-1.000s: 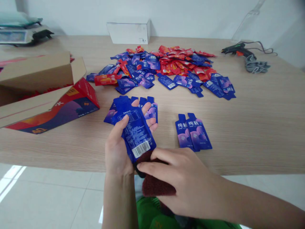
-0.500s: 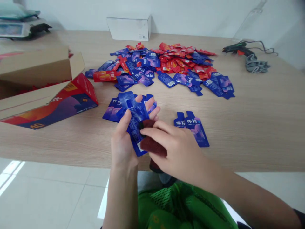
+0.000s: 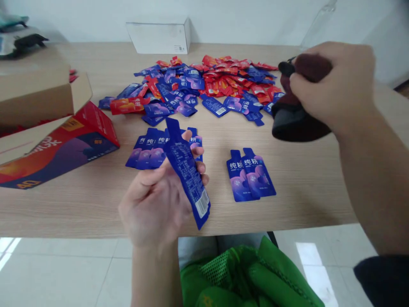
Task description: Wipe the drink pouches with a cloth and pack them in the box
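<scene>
My left hand (image 3: 156, 204) holds a slim blue pouch (image 3: 188, 175) tilted above the table's front part, its back with small print and a barcode facing up. Whether more pouches lie under it I cannot tell. Beyond that hand, a row of several blue pouches (image 3: 145, 153) overlaps on the table, partly covered by my fingers. Up at the right, my right hand (image 3: 341, 85) is closed on a dark maroon cloth (image 3: 295, 106) with black parts, raised over the table. Between the hands, two blue pouches (image 3: 260, 177) lie overlapping, fronts up.
A heap of red pouches (image 3: 223, 81) and blue ones spreads across the table's (image 3: 306, 187) back middle. At left stands an open carton (image 3: 96, 147) with red packs inside. A white box (image 3: 156, 38) is by the wall; a scale (image 3: 19, 44) sits far left.
My right hand has moved up and right with the maroon cloth, away from the blue pouch. My left hand has shifted slightly left and tilted the pouch. The view has turned a little right.
</scene>
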A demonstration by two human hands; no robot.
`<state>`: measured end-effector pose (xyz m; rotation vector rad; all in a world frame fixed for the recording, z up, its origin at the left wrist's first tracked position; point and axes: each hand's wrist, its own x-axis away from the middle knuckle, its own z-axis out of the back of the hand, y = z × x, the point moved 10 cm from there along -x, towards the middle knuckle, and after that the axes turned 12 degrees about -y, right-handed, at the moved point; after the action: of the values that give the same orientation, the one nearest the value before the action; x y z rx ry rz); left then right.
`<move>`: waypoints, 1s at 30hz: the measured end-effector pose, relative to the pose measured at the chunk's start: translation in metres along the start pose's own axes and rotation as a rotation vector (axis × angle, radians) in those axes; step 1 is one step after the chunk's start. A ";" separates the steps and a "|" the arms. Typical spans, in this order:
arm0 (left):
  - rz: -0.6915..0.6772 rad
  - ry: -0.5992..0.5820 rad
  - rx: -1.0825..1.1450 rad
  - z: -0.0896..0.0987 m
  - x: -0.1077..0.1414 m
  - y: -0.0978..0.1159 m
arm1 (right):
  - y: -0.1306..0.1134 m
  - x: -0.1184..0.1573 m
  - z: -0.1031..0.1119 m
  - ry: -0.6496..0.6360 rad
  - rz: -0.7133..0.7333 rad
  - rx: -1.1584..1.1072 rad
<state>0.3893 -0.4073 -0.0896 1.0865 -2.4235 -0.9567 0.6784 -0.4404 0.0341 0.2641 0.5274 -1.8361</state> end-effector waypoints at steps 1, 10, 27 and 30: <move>0.033 -0.030 0.024 0.000 -0.001 -0.007 | 0.027 -0.016 -0.013 -0.007 -0.086 0.018; 0.168 0.024 -0.063 0.000 -0.020 -0.057 | 0.113 -0.035 -0.121 -0.216 -0.157 -0.021; -0.065 -0.200 -1.074 -0.063 -0.036 -0.095 | 0.003 0.156 -0.103 -0.722 -0.148 -0.902; -0.195 -0.383 -1.448 -0.078 -0.031 -0.098 | 0.028 0.160 -0.126 -0.779 -0.273 -0.854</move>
<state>0.5036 -0.4667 -0.1008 0.5329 -1.1006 -2.4774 0.6424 -0.5215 -0.1518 -1.0935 0.7411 -1.6269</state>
